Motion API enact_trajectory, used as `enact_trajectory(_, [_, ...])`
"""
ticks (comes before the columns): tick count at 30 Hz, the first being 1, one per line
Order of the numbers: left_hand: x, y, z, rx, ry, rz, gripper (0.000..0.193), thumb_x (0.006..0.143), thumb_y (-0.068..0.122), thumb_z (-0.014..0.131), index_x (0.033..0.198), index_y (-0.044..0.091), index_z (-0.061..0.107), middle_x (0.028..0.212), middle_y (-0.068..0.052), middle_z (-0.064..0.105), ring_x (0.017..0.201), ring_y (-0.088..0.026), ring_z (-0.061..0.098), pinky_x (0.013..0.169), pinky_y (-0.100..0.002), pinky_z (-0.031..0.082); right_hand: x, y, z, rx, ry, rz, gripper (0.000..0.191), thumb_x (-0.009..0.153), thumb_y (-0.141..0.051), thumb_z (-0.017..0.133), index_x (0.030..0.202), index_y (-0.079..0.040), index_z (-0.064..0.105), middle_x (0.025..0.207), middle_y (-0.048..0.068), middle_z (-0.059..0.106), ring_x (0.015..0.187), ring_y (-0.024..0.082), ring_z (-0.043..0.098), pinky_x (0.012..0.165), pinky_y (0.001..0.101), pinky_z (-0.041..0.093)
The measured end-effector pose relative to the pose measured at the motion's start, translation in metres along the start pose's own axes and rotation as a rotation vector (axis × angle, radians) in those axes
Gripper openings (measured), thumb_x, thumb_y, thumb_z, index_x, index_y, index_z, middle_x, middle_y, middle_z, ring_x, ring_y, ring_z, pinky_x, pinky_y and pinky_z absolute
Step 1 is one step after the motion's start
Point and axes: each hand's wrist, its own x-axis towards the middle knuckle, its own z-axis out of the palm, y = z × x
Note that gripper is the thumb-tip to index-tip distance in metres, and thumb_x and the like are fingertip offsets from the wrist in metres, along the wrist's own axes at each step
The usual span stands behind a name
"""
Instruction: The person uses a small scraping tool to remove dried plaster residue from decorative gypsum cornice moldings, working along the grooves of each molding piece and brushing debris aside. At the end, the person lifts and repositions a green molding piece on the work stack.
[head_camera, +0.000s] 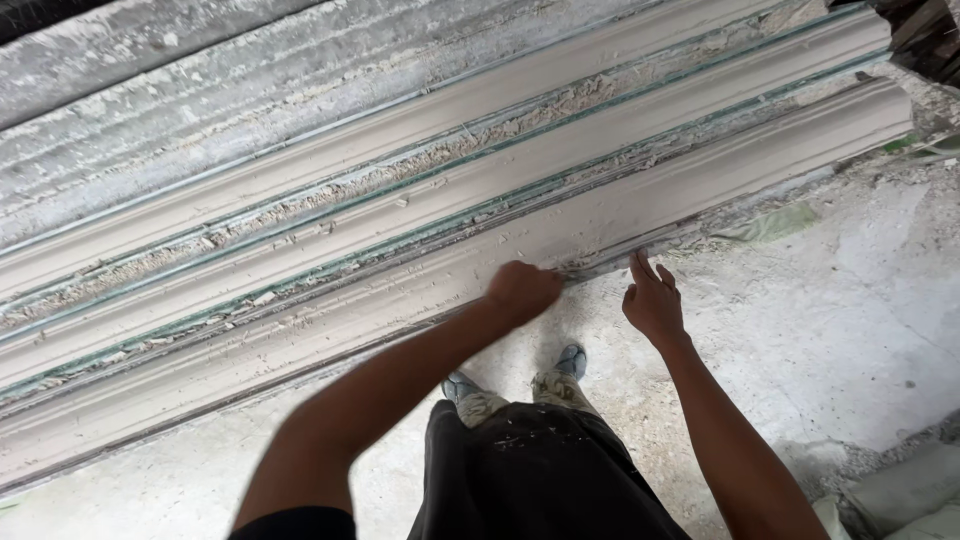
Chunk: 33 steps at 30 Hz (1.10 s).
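Note:
Long pale plaster mouldings lie side by side on a bench, running from lower left to upper right. The nearest moulding (700, 165) has a curved profile and a rough near edge. My left hand (522, 290) is curled into a fist against that near edge; whether it holds a tool is hidden. My right hand (652, 298) is a short way to its right, fingers straight and together, fingertips touching the same lower edge. Crumbs of dried plaster fill the grooves between the mouldings (420, 165).
Below the bench is a dusty white concrete floor (840, 320). My feet in grey-blue shoes (570, 362) stand close to the bench. Green strips (770, 225) lie at the right near the moulding's end. Pale sacks or blocks (900, 495) sit at the lower right.

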Motion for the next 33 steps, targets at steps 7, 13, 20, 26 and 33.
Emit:
enact_trajectory(7, [-0.182, -0.069, 0.034, -0.008, -0.228, -0.087, 0.043, 0.104, 0.017, 0.052, 0.146, 0.011, 0.042, 0.053, -0.004, 0.054, 0.036, -0.015, 0.051, 0.027, -0.03, 0.041, -0.004, 0.045, -0.004, 0.37, 0.02, 0.086, 0.034, 0.099, -0.015, 0.058, 0.13, -0.006, 0.064, 0.147, 0.019, 0.06, 0.14, 0.034, 0.055, 0.12, 0.0438, 0.043])
enact_trajectory(13, [-0.193, -0.065, 0.031, 0.167, 0.028, 0.018, 0.043, 0.099, 0.02, 0.053, 0.141, 0.009, 0.048, 0.065, -0.003, 0.057, 0.034, -0.011, 0.049, 0.025, -0.029, 0.037, -0.003, 0.077, -0.014, 0.382, 0.081, 0.186, 0.046, 0.097, -0.015, 0.058, 0.141, -0.002, 0.055, 0.152, 0.028, 0.048, 0.141, 0.045, 0.043, 0.114, 0.0541, 0.037])
enact_trajectory(20, [0.077, 0.036, -0.006, 0.162, -0.138, 0.044, 0.015, 0.104, 0.017, 0.063, 0.093, 0.017, 0.073, 0.067, -0.001, 0.053, 0.054, -0.013, 0.05, 0.05, -0.034, 0.042, 0.03, 0.103, -0.025, 0.222, 0.178, 0.074, 0.062, 0.098, -0.018, 0.061, 0.154, -0.003, 0.037, 0.159, 0.03, 0.035, 0.153, 0.045, 0.031, 0.122, 0.0591, 0.029])
enact_trajectory(26, [-0.018, 0.002, 0.011, 0.112, -0.087, 0.014, 0.013, 0.106, 0.011, 0.057, 0.118, 0.007, 0.06, 0.055, -0.003, 0.05, 0.043, -0.015, 0.056, 0.032, -0.031, 0.044, 0.081, 0.128, -0.055, 0.077, -0.055, 0.139, 0.096, 0.086, -0.043, 0.074, 0.162, -0.018, 0.021, 0.167, 0.031, 0.012, 0.15, 0.055, 0.012, 0.113, 0.0662, 0.023])
enact_trajectory(33, [-0.077, -0.014, -0.018, 0.203, 0.062, 0.015, 0.032, 0.101, 0.022, 0.055, 0.131, 0.011, 0.059, 0.06, -0.001, 0.049, 0.036, -0.011, 0.045, 0.025, -0.029, 0.037, 0.099, 0.15, -0.059, 0.026, -0.047, 0.011, 0.11, 0.078, -0.068, 0.07, 0.167, -0.021, 0.025, 0.171, 0.025, 0.018, 0.156, 0.052, 0.016, 0.12, 0.0648, 0.026])
